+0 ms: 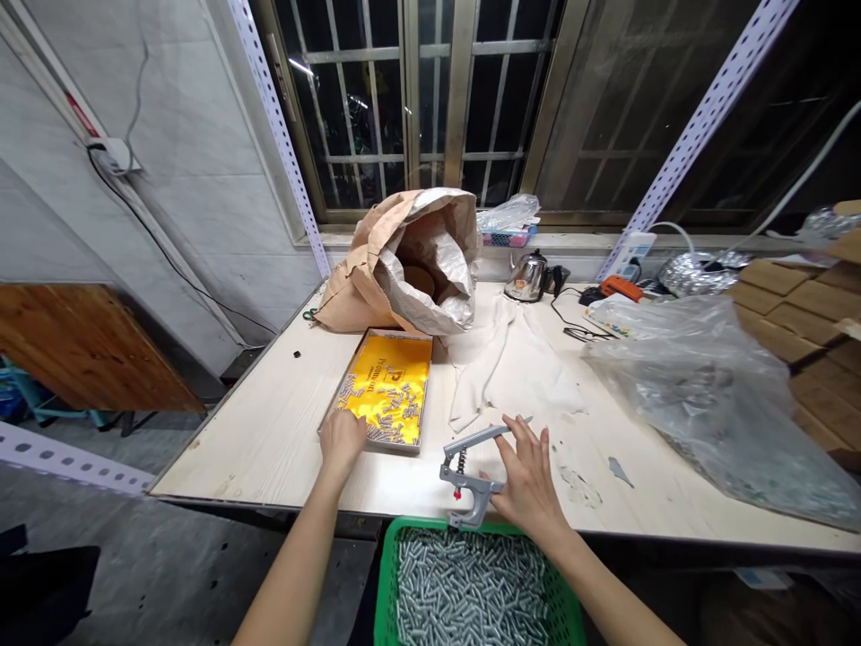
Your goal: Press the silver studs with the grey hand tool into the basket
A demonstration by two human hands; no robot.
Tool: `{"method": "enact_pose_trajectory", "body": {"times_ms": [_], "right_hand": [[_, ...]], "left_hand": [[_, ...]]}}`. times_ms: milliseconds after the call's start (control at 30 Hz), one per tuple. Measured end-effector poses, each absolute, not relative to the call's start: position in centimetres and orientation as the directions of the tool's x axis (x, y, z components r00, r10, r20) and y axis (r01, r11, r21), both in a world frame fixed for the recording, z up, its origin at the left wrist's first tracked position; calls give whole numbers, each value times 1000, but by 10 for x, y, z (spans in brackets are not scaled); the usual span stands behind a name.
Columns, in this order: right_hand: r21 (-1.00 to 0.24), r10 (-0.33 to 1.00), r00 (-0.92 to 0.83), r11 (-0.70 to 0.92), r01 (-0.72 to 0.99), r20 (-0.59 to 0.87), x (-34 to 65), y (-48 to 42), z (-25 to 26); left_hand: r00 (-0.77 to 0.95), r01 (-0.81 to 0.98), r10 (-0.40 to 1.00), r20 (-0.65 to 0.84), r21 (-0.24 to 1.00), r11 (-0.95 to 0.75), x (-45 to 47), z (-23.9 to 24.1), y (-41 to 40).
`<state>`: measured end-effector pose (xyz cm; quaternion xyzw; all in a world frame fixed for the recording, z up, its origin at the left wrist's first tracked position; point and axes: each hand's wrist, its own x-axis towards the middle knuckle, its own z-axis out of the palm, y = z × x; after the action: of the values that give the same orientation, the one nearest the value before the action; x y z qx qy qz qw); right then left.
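My right hand (528, 471) grips a grey metal hand-press plier (476, 492) by its long lever and lower body. The plier has a coil spring and a small red tip, and its jaw stands apart above the near table edge. My left hand (343, 441) is closed over the near left corner of a shallow tray (426, 395); what its fingers hold is hidden. Small silvery metal pieces (404, 401) lie scattered on the tray's yellow printed lining. Below the plier, a green plastic basket (386, 583) is full of small metal cylinders (471, 583).
Behind the tray lies an open paper sack (367, 278). A white cloth (515, 368), a steel kettle (526, 276) and a clear plastic bag (706, 395) rest on the table (248, 431). Cardboard boxes (824, 305) are stacked at right. Perforated metal posts (282, 135) rise at the back.
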<state>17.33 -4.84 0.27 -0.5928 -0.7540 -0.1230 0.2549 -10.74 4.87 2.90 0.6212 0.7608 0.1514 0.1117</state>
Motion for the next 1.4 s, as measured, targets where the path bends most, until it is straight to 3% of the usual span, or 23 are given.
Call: {"method": "enact_pose_trajectory", "body": {"times_ms": [100,300,367,467,567,667,867,1067,1167,1233,1300,1400], "right_hand": [[-122,829,-160,263,957,537,173,-48,3],[-152,842,-113,225,962,527,174,-45,3],[-167,853,-83,195,967,515,173,-42,4],[-184,871,-59,168,968,487,171,-36,5],[-190,883,-60,166,968,466,167,-30,5],[-189,892,-55,155,970,448,164,-27,4],[-182,898,-36,128,975,439,169,-26,1],[-168,901,-2,83,982,433,178,-23,-2],[-168,894,8,76,983,447,181,-22,-2],[-172,889,17,70,983,458,183,-21,-2],[-173,885,23,66,983,464,185,-21,-1],[-177,879,33,58,983,475,188,-21,0]], "left_hand": [[-296,911,954,-52,284,298,-118,19,82],[-217,905,976,3,375,199,-114,16,75],[-180,838,981,71,534,115,-103,14,58],[-196,549,965,174,835,-39,-86,10,36],[-337,423,916,219,904,-60,-80,9,33],[-382,549,885,266,835,-14,-87,10,43],[-182,815,931,317,578,-37,-100,0,49],[-65,953,972,228,304,-8,-99,-8,56],[-22,966,988,152,259,-18,-96,-6,61],[-22,965,979,203,262,-32,-89,-2,59],[68,951,963,259,277,-141,-74,1,50],[418,847,887,196,270,-459,-41,0,30]]}}
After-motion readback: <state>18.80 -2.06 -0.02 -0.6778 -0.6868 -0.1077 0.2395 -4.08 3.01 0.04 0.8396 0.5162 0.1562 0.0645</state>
